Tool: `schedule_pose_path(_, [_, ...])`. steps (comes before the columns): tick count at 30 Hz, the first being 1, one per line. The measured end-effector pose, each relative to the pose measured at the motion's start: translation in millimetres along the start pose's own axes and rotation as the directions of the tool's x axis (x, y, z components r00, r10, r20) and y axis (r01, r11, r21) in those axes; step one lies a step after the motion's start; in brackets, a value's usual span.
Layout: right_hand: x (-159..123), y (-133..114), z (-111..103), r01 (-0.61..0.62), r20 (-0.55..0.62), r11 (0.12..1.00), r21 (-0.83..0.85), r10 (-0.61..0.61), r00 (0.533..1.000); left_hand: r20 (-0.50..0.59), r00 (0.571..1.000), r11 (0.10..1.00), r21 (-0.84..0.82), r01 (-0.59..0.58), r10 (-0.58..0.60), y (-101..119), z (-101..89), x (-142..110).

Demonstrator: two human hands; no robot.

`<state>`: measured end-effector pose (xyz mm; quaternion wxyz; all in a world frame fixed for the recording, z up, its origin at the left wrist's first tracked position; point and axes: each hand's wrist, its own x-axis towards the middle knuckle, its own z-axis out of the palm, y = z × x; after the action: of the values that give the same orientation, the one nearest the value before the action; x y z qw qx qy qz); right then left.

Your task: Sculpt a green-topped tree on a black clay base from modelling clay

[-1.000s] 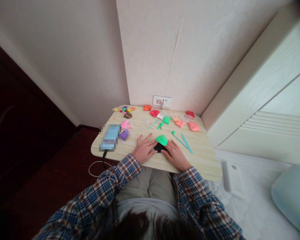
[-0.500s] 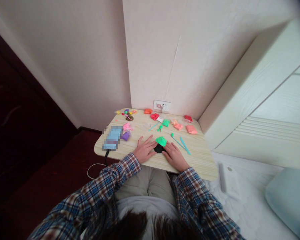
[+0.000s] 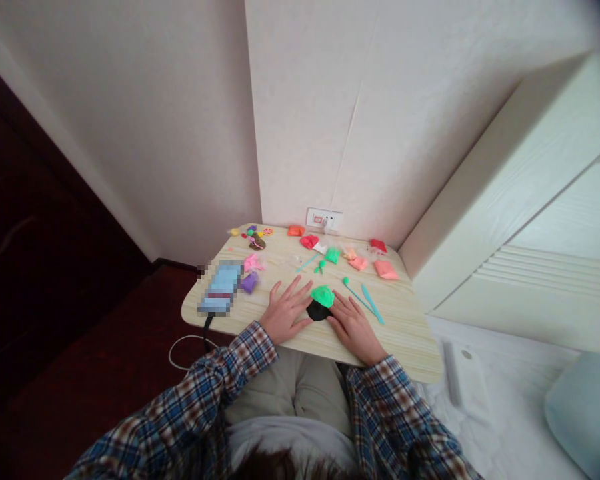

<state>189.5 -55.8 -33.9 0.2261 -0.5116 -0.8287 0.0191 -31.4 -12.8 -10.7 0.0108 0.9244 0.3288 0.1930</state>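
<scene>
A flattened piece of bright green clay [image 3: 323, 295] overlaps the far part of a round black piece [image 3: 319, 311] near the table's front edge. My left hand [image 3: 286, 313] rests on the tabletop to the left with fingers outstretched, its tips at the edge of the two pieces. On the other side lies my right hand [image 3: 355, 327], palm down, fingers extended, the fingertips touching or very close to the green and black edges. Neither hand grips anything.
The small wooden table [image 3: 405, 333] also carries a phone [image 3: 221, 288] with a cable, a purple clay lump [image 3: 251, 283], a teal knife tool [image 3: 373, 304], a stick with a green ball [image 3: 346, 281], and several coloured clay packets, including a salmon one [image 3: 385, 269]. A wall socket [image 3: 324, 219] sits behind.
The whole scene sits slightly lower in the picture as the head view shifts. Both hands stay spread beside the green and black pieces, and more of the black piece shows.
</scene>
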Motion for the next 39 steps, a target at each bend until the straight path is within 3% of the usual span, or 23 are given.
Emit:
schedule_pose_path(10, [-4.5,-3.3,-1.1,-0.008,-0.009,1.000,-0.020,0.008,1.000,0.032,0.999,1.000,0.031,-0.003,0.002,7.5,-4.5,-4.0])
schedule_pose_path(15, [-2.5,-0.3,1.6,-0.005,0.004,1.000,-0.018,0.005,1.000,-0.013,0.999,0.998,0.033,0.046,-0.046,5.0,0.3,-3.1])
schedule_pose_path(30, [-1.3,3.7,7.6,-0.003,0.004,1.000,-0.014,0.003,1.000,-0.036,0.999,0.999,0.036,0.031,-0.030,3.4,6.5,-3.8])
schedule_pose_path(39, [-1.2,8.5,12.3,-0.034,-0.043,0.996,0.083,0.037,0.998,0.003,1.000,1.000,-0.012,0.029,-0.029,0.2,8.8,4.4])
